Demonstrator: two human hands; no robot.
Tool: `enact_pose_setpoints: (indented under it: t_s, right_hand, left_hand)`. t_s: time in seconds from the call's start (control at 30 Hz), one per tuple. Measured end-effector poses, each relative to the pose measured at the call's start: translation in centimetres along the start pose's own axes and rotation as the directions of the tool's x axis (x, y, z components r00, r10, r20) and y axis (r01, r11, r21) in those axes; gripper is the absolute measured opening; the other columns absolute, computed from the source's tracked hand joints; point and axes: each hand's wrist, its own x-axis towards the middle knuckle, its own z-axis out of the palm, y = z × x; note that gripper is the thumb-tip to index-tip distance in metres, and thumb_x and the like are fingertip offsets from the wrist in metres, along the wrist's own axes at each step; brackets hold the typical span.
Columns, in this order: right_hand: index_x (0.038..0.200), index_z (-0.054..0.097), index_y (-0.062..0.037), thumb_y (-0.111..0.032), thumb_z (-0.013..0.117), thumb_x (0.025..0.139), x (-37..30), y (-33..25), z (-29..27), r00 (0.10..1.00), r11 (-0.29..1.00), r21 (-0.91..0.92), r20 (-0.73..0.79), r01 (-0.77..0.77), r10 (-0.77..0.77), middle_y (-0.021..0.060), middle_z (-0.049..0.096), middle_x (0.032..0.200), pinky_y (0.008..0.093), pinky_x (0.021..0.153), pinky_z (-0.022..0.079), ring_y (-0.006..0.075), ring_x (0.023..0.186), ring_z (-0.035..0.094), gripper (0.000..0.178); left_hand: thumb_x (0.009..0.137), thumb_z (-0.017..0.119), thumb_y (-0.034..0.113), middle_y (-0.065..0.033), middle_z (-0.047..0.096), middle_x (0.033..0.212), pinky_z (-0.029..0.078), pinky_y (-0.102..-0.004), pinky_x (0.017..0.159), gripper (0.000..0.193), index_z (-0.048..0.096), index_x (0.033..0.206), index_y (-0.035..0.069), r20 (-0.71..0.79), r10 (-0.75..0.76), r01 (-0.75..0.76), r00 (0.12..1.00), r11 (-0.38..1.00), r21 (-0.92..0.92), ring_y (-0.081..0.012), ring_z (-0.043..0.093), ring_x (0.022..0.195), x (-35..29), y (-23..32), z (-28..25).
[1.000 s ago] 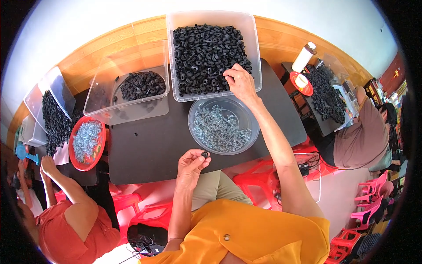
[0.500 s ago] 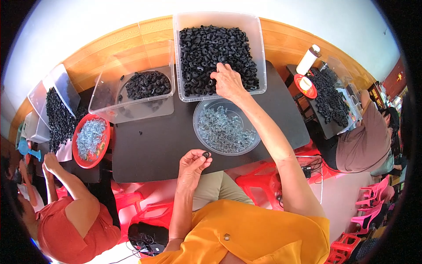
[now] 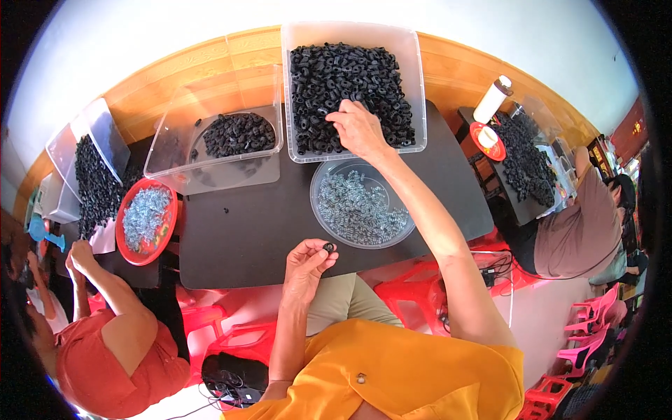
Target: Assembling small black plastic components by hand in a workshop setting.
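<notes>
My left hand (image 3: 306, 269) is closed near the table's front edge, pinching a small round black part (image 3: 329, 247) with a hole between thumb and fingertips. Farther off, my right hand (image 3: 359, 131) reaches over a clear plastic bin (image 3: 285, 91) heaped with small black ring-like parts (image 3: 346, 73). Its fingers are bent together at the pile; a tiny pale spot shows by the fingertips, too small to name. Under my right forearm stands a round clear dish (image 3: 329, 234) of small metallic-looking springs (image 3: 353, 203).
Left of the bin, a second clear box (image 3: 231, 178) holds black pieces (image 3: 238, 133). A red tray (image 3: 143, 257) of pale pieces sits by a co-worker in a red shirt (image 3: 122, 357). Right, another table carries black parts (image 3: 525, 161) and a white bottle (image 3: 493, 100). Red stools (image 3: 413, 290) stand below.
My right hand has shifted slightly left over the black parts, its fingers a little more extended. My left hand still holds the black part in the same place.
</notes>
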Motion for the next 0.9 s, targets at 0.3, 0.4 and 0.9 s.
enact_pose_setpoints:
  t_s: [0.3,0.4,0.9]
  right_hand:
    - [0.104,0.061,-0.0101,-0.005,0.058,0.075,0.5,1.4,-1.0,0.971,0.97,-0.06,-0.04,-0.236,0.234,0.0109,0.052,0.087,0.0395,0.069,0.05,0.0282,0.083,0.058,0.029]
    - [0.095,0.064,-0.0087,-0.006,0.06,0.074,0.3,1.7,-1.4,0.969,0.968,-0.05,-0.036,-0.247,0.245,0.0103,0.053,0.085,0.039,0.068,0.05,0.028,0.08,0.059,0.021]
    - [0.08,0.066,-0.0087,-0.007,0.062,0.073,-0.1,2.4,-1.6,0.945,0.951,0.012,-0.11,-0.309,0.308,0.0077,0.056,0.078,0.0385,0.063,0.049,0.0275,0.075,0.059,0.009]
  left_hand:
    - [0.081,0.06,-0.001,-0.011,0.064,0.09,0.054,-0.0255,0.07,0.011,0.06,0.092,0.002,0.005,0.012,-0.012,1.0,1.0,0.006,-0.0166,0.064,0.078,-0.1,0.0,-0.6]
    - [0.081,0.06,-0.001,-0.0113,0.064,0.09,0.054,-0.0256,0.07,0.011,0.06,0.092,0.002,0.011,0.003,-0.003,1.0,1.0,-0.004,-0.0167,0.064,0.078,0.0,-0.2,-0.2]
    - [0.081,0.059,-0.001,-0.0127,0.064,0.09,0.055,-0.0255,0.069,0.012,0.06,0.093,0.001,0.015,-0.006,0.006,1.0,1.0,-0.011,-0.0173,0.065,0.077,-0.1,-0.3,0.0]
